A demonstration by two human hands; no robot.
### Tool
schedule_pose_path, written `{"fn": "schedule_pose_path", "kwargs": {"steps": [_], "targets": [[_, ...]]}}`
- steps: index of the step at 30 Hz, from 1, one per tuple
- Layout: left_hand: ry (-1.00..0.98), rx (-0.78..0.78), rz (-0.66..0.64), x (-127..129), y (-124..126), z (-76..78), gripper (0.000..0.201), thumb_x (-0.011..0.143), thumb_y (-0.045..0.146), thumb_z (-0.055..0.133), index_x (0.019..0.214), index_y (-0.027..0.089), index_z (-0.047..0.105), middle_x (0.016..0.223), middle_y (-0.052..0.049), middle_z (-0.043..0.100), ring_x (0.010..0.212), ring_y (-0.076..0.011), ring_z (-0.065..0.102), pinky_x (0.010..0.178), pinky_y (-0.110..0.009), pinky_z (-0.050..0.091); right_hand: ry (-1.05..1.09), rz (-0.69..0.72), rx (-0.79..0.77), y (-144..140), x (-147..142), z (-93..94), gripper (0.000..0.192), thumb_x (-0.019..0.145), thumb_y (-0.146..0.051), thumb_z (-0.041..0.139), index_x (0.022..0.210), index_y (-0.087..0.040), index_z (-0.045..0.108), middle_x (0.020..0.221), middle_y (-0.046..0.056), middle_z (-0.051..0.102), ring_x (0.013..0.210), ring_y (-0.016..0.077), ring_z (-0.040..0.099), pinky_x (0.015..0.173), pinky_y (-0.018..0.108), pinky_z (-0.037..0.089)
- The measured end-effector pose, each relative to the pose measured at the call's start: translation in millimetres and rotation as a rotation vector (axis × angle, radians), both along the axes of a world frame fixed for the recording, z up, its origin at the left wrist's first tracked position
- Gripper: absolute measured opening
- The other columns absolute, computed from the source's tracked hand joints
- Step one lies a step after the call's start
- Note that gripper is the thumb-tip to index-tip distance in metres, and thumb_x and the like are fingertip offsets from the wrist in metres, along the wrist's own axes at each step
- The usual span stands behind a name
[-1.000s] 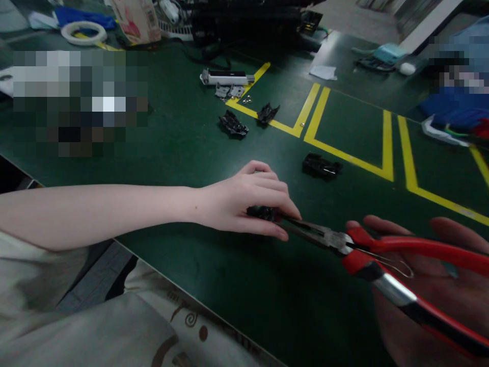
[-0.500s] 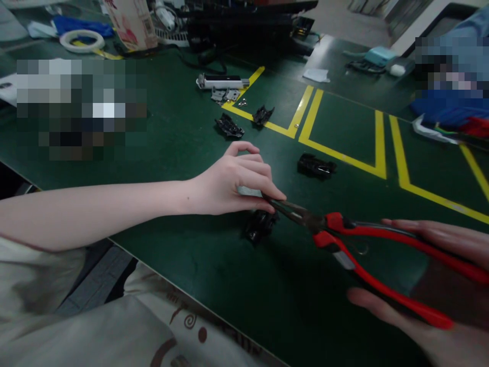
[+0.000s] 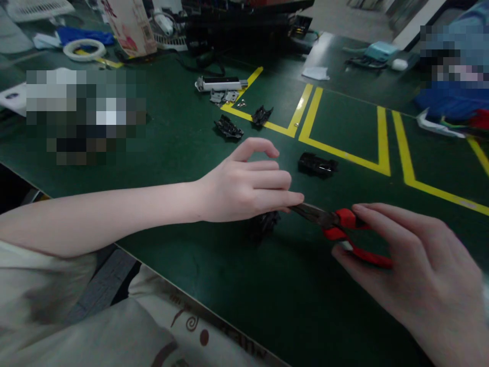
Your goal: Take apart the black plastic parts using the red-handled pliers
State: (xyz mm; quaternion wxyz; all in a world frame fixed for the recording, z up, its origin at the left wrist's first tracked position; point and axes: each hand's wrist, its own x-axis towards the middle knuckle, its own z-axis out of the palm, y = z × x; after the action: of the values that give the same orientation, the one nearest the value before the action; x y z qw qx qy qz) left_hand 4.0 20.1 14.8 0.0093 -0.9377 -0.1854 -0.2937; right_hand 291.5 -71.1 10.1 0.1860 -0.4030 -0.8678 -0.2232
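Observation:
Long-nose pliers with red handles (image 3: pixel 347 219) lie in my right hand (image 3: pixel 416 260), its fingers round the handles. At the tips of their jaws, my left hand (image 3: pixel 255 186) has its index finger and thumb closed in a pinch. Whether a small part sits in that pinch is hidden. Just below the left hand is a black plastic part (image 3: pixel 265 224), partly covered by it. Another black plastic piece (image 3: pixel 317 164) rests on the table beyond the pliers.
Two black broken-looking pieces, one here (image 3: pixel 228 126) and one there (image 3: pixel 262 116), lie farther back. Behind them are a white and black device (image 3: pixel 221 84) and small metal plates (image 3: pixel 223 97). Yellow tape (image 3: pixel 344 155) marks the green table (image 3: pixel 171 148). A tape roll (image 3: pixel 84 50) is back left.
My right hand has moved forward along the pliers and grips closer to the pivot. My left hand has shifted slightly right, its thumb now mostly hidden. The loose pieces stay put.

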Motion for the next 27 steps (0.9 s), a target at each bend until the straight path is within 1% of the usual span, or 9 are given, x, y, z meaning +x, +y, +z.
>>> {"fn": "schedule_pose_path", "kwargs": {"steps": [2, 4, 7, 12, 15, 17, 21, 23, 27], "targets": [[-0.02, 0.146, -0.027, 5.5, -3.7, 0.3, 0.02, 0.104, 0.031, 0.05, 0.105, 0.028, 0.07, 0.08, 0.008, 0.069, 0.073, -0.0079, 0.061, 0.105, -0.035, 0.042, -0.027, -0.036, 0.039, 0.2, -9.1, 0.7, 0.053, 0.085, -0.023, 0.068, 0.133, -0.006, 0.053, 0.114, 0.021, 0.067, 0.096, 0.0335, 0.065, 0.073, 0.042, 0.054], [-0.06, 0.254, -0.059, 9.2, -7.1, -0.3, 0.018, 0.103, 0.03, 0.052, 0.102, 0.024, 0.069, 0.077, 0.008, 0.068, 0.07, -0.0072, 0.06, 0.103, -0.032, 0.043, 0.001, -0.046, 0.048, 0.4, -18.5, 1.0, 0.036, 0.086, -0.018, 0.065, 0.119, -0.006, 0.058, 0.103, 0.019, 0.068, 0.089, 0.0299, 0.064, 0.069, 0.039, 0.053], [-0.079, 0.287, -0.073, 11.9, -10.0, -2.3, 0.019, 0.103, 0.03, 0.054, 0.097, 0.02, 0.069, 0.075, 0.007, 0.067, 0.071, -0.0077, 0.059, 0.1, -0.029, 0.045, 0.055, -0.041, -0.003, 0.9, -26.3, 0.7, 0.018, 0.087, -0.011, 0.059, 0.105, -0.009, 0.06, 0.091, 0.013, 0.065, 0.077, 0.0229, 0.06, 0.061, 0.033, 0.049], [-0.041, 0.218, -0.059, 12.2, -8.7, -6.0, 0.018, 0.102, 0.027, 0.053, 0.101, 0.022, 0.071, 0.084, 0.004, 0.07, 0.082, -0.0101, 0.06, 0.101, -0.029, 0.042, 0.188, -0.108, -0.191, 2.3, -21.2, -3.2, 0.028, 0.09, -0.023, 0.056, 0.117, -0.015, 0.059, 0.103, 0.012, 0.062, 0.088, 0.0239, 0.062, 0.064, 0.033, 0.054], [-0.017, 0.12, -0.048, 12.3, -9.2, -6.8, 0.019, 0.103, 0.028, 0.053, 0.107, 0.024, 0.071, 0.09, 0.003, 0.071, 0.085, -0.0113, 0.06, 0.103, -0.033, 0.039, 0.226, -0.164, -0.289, 6.1, -17.3, -7.6, 0.036, 0.088, -0.034, 0.06, 0.12, -0.017, 0.059, 0.122, 0.017, 0.058, 0.106, 0.0319, 0.062, 0.073, 0.041, 0.057], [-0.012, 0.038, -0.038, 13.4, -11.3, -5.4, 0.02, 0.103, 0.03, 0.052, 0.11, 0.025, 0.071, 0.093, 0.001, 0.073, 0.087, -0.0127, 0.062, 0.105, -0.036, 0.037, 0.236, -0.156, -0.336, 10.0, -16.3, -11.0, 0.036, 0.087, -0.033, 0.059, 0.12, -0.02, 0.058, 0.127, 0.016, 0.057, 0.112, 0.0347, 0.061, 0.078, 0.046, 0.056], [-0.018, -0.152, -0.024, 14.8, -14.8, 2.4, 0.022, 0.1, 0.037, 0.056, 0.116, 0.028, 0.069, 0.098, 0.0, 0.074, 0.097, -0.0169, 0.064, 0.107, -0.04, 0.035, 0.275, -0.11, -0.387, 17.6, -15.7, -16.5, 0.027, 0.08, -0.022, 0.058, 0.107, -0.021, 0.055, 0.101, 0.01, 0.062, 0.091, 0.0288, 0.062, 0.068, 0.041, 0.053], [-0.024, -0.273, -0.013, 11.4, -12.4, 5.7, 0.039, 0.094, 0.047, 0.064, 0.127, 0.027, 0.063, 0.108, -0.004, 0.073, 0.105, -0.0218, 0.064, 0.106, -0.043, 0.037, 0.291, -0.1, -0.364, 19.6, -15.1, -17.6, 0.023, 0.078, -0.02, 0.058, 0.1, -0.022, 0.053, 0.095, 0.009, 0.06, 0.085, 0.0273, 0.06, 0.063, 0.038, 0.05], [0.033, -0.519, -0.03, -5.6, -0.8, 0.9, 0.098, 0.069, 0.067, 0.079, 0.149, 0.023, 0.042, 0.14, -0.015, 0.057, 0.126, -0.035, 0.055, 0.106, -0.05, 0.04, 0.311, -0.079, -0.347, 19.1, -13.6, -16.8, 0.019, 0.081, -0.024, 0.062, 0.098, -0.022, 0.053, 0.095, 0.008, 0.06, 0.085, 0.0261, 0.06, 0.062, 0.037, 0.05]]}}
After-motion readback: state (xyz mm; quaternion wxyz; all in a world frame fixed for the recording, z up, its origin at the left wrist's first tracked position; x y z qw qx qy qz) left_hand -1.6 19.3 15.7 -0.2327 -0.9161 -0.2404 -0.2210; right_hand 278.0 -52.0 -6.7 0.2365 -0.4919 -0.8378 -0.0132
